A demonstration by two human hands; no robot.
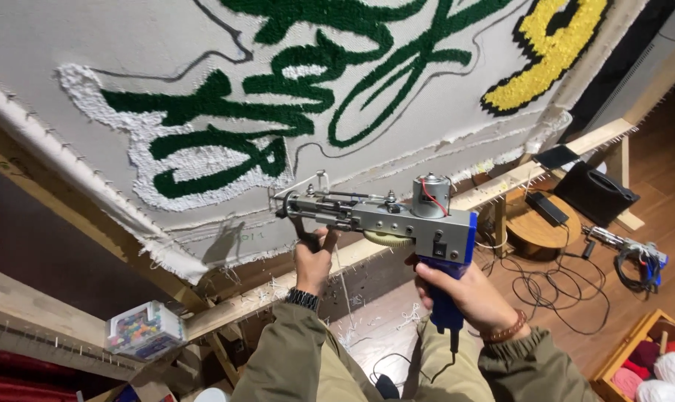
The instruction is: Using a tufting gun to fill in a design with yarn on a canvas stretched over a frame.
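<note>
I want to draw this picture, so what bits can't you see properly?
- Tufting gun tip: head view, too small to tell if it touches the cloth.
- Yellow shape: cut off by the top edge.
- Right hand palm: hidden around the blue grip.
- Yarn box: cut off by the bottom-right corner.
- Left hand fingertips: hidden behind the front handle.

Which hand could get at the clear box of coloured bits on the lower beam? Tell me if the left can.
Probably not right now: the left hand is wrapped around the tufting gun's front handle. The clear box sits low on the wooden beam, with nothing covering it.
</note>
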